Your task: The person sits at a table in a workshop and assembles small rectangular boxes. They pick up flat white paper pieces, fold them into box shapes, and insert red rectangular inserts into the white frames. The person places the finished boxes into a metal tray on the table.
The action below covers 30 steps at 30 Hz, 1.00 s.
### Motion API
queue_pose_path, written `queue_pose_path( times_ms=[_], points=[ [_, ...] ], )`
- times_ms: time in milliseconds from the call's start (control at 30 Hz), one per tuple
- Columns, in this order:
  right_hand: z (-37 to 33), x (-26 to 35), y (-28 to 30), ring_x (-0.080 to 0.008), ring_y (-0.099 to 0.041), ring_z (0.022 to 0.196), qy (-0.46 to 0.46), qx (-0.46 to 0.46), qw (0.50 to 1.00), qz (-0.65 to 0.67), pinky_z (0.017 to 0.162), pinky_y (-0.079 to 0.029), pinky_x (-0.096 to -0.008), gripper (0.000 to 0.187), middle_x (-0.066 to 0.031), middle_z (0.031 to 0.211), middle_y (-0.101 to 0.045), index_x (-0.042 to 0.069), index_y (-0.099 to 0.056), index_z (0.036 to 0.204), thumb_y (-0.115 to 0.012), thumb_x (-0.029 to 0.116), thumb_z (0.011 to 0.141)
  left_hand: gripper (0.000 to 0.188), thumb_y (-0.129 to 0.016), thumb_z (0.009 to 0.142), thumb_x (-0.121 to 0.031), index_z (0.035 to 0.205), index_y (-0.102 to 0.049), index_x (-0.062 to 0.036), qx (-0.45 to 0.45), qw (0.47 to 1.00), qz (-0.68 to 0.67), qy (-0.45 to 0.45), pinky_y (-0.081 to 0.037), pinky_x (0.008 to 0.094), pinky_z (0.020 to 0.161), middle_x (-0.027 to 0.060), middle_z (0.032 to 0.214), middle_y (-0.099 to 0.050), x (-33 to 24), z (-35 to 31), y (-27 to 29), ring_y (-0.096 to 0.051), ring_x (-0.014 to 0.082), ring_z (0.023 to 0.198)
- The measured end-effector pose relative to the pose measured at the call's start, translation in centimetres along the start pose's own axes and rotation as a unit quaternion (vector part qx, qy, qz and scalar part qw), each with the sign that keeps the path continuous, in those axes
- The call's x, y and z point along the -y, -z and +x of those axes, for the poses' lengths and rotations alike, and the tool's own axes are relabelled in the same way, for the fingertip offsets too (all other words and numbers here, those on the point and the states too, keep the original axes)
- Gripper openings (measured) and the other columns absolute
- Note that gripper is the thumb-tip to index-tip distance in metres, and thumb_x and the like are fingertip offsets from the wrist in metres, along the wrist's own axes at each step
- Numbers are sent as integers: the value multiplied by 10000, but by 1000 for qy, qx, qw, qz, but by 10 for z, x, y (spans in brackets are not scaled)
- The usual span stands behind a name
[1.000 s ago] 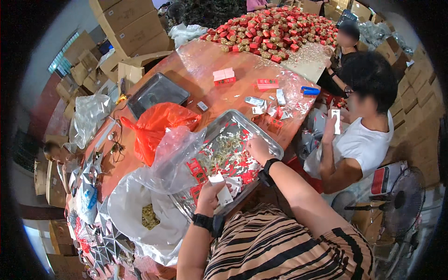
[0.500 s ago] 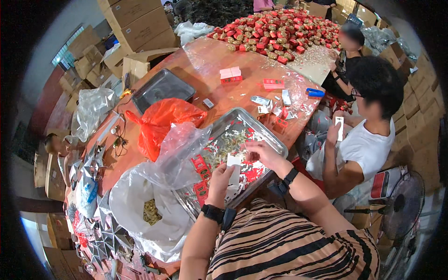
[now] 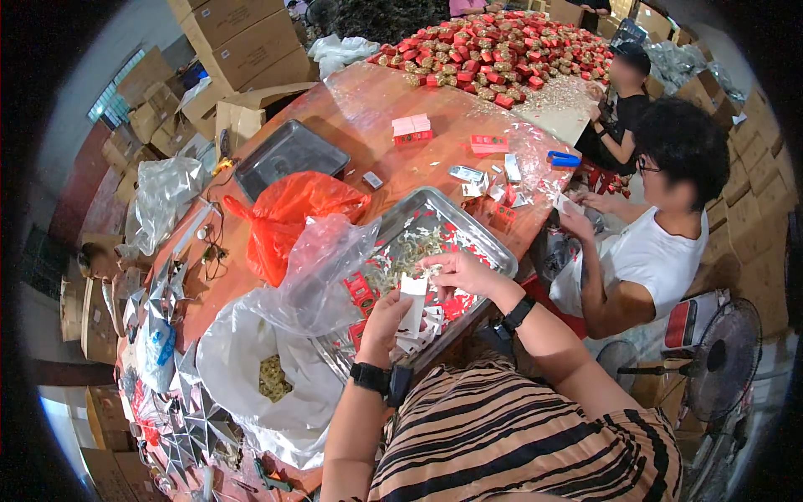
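Observation:
My left hand is closed around the lower part of a small white paper packet, which stands tilted up over a metal tray. My right hand has its fingers pinched just beside the packet's upper end; whatever they hold is too small to make out. Beneath both hands lies the metal tray, littered with white and red paper scraps and a heap of pale dried shreds. Red printed packets lie along its left side, and more white packets rest under my hands.
Left of the tray are a white sack with dried bits inside, a clear bag and a red plastic bag. Beyond sit a dark tray, stacked cards, a blue stapler and piled red-and-gold pieces. A co-worker sits at right.
My right hand has come down and left, closer to the packet's upper end. The packet leans more. The co-worker's two hands have come together on a white packet.

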State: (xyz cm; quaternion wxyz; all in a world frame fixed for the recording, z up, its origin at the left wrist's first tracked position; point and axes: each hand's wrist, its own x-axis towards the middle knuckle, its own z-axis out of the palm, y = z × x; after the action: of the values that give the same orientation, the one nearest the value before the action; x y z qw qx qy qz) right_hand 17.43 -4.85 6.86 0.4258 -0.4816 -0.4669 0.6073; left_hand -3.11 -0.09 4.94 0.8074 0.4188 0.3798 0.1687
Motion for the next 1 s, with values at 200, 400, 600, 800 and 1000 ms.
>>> queue_pose_path(
  times_ms=[200,400,600,800,1000],
  points=[
    [1,1,0,-108,-590,567,-4,7,1000,-7,556,-502,-233,344,-56,670,-609,61,-508,1207,-496,90,865,205,-447,870,-93,1040,-507,5,40,999,-26,6,-527,311,588,118,844,-628,-2,3,14,-619,196,641],
    [-4,-4,-4,-97,-588,567,-10,-42,999,5,501,-484,-225,346,-32,638,-584,83,-473,1250,-457,145,910,230,-444,816,-50,1011,-535,32,-85,996,25,-29,-512,311,566,131,811,-629,-6,12,71,-618,211,618],
    [-9,-12,-9,-96,-575,559,-16,-74,997,-2,497,-482,-224,332,-18,643,-560,40,-485,1222,-469,121,900,253,-553,742,-154,892,-629,35,-258,907,318,-96,-473,321,585,132,690,-634,3,30,109,-625,228,628],
    [-10,-19,-14,-93,-568,564,-52,-73,995,-41,496,-460,-217,282,-18,666,-572,14,-547,1144,-495,116,886,161,-567,651,-144,680,-650,-8,-355,778,482,-190,-455,407,646,207,670,-598,40,84,116,-587,365,664],
    [-16,-28,-11,-95,-569,564,-57,-81,994,-37,490,-463,-220,270,-24,649,-574,-5,-550,1119,-497,126,888,167,-598,688,-159,736,-658,-10,-429,709,460,-318,-444,376,645,191,686,-612,35,93,161,-599,325,650]
  ],
)
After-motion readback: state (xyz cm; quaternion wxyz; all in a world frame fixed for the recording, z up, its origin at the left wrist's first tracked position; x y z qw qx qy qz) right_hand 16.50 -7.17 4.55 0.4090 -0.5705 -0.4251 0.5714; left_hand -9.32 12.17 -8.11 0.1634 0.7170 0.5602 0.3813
